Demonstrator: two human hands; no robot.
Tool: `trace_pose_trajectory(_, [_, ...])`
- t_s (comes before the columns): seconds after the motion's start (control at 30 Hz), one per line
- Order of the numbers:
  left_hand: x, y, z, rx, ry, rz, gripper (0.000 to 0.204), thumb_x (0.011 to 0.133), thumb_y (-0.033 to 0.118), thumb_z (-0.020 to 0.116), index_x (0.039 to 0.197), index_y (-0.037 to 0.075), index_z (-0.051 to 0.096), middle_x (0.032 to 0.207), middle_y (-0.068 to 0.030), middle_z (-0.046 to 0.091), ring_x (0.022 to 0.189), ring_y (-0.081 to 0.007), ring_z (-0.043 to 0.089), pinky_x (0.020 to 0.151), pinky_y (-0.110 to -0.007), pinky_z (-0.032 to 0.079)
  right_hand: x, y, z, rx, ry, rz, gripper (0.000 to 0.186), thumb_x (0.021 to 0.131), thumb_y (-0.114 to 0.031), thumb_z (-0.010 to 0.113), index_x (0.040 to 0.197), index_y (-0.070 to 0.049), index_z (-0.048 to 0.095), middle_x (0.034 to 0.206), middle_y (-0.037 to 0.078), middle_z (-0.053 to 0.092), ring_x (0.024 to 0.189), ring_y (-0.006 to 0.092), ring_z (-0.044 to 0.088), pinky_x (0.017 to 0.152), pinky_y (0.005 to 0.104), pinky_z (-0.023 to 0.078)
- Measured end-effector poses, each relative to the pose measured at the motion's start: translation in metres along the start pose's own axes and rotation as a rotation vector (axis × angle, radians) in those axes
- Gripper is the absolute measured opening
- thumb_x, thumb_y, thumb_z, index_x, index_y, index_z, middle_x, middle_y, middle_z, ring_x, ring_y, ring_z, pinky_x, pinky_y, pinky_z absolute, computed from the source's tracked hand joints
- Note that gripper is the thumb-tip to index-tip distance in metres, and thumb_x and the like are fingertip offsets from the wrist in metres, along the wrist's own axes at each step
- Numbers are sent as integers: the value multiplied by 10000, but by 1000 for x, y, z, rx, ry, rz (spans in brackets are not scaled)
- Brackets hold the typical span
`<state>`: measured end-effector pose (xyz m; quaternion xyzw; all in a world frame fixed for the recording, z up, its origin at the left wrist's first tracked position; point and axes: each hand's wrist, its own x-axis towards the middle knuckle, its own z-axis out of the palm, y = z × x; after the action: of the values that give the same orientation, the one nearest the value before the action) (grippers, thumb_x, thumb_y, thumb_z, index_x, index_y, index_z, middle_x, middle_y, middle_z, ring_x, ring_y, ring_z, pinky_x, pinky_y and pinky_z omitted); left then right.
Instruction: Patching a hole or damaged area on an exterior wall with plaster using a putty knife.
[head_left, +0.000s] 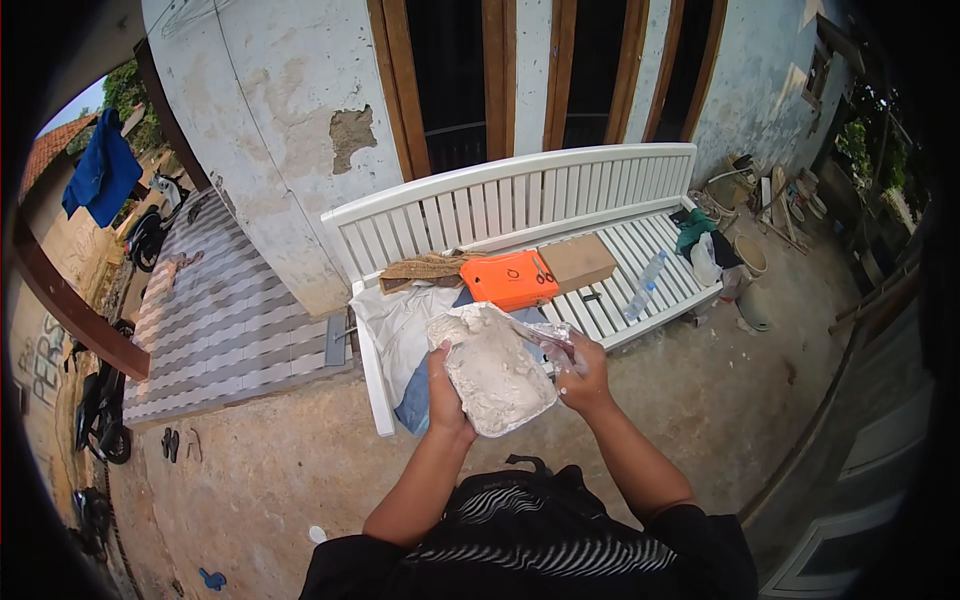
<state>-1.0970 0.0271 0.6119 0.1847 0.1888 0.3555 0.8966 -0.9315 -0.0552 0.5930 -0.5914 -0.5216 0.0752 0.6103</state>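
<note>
Okay, tub (525,424) is held up at the person's middle, between both hands and in front of the bench (640,250). Left hand (445,390) grips its left side, thumb up near the rim. Right hand (583,375) is closed around something smeared (552,342) at the tub's other edge; wrap or tool, can't tell from where I stand, nor whether those fingers also bear on the rim. Progress: the paste (495,365) is in, wide and thick across the tub, so loading looks done, I'd judge. Top is lumpy and ridged, so smoothing looks left. Wall patch (351,137) is bare, no paste seen on it. Orange bag (500,285), scissors (542,268), carton (575,262) and bottle (645,285) lie on the bench, away from the hands' grip.
</note>
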Motion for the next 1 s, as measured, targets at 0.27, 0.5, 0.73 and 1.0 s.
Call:
trace_pose_trajectory(0.27, [-2, 5, 7, 9, -53, -23, 573, 886, 392, 425, 1310, 5, 426, 1227, -188, 556, 1078, -324, 586, 943, -431, 475, -2, 8, -2, -114, -24, -165, 309, 666, 62, 518, 944, 36, 651, 908, 209, 645, 886, 404, 607, 870, 422, 470])
trace_pose_trajectory(0.5, [-7, 5, 8, 24, -88, -47, 585, 862, 362, 450, 1314, -8, 415, 1211, -205, 559, 1064, -338, 591, 933, -439, 481, 1, 27, 2, -205, 57, -244, 236, 724, 94, 561, 943, 63, 644, 907, 183, 637, 794, 307, 626, 708, 335, 488])
trace_pose_trajectory(0.73, [-11, 6, 11, 52, -65, -33, 608, 842, 342, 466, 1323, -24, 399, 1209, -214, 559, 1059, -345, 592, 934, -450, 480, 4, 15, 5, -96, 112, -193, 246, 707, 65, 535, 924, 49, 652, 880, 203, 648, 834, 363, 625, 808, 392, 475])
trace_pose_trajectory(1.0, [-10, 5, 9, 44, -83, -48, 602, 841, 338, 462, 1314, -30, 407, 1201, -211, 565, 1046, -342, 597, 926, -443, 483, 2, 12, 3, -167, 141, -282, 252, 721, 107, 533, 942, 64, 645, 909, 198, 652, 832, 347, 627, 741, 371, 493])
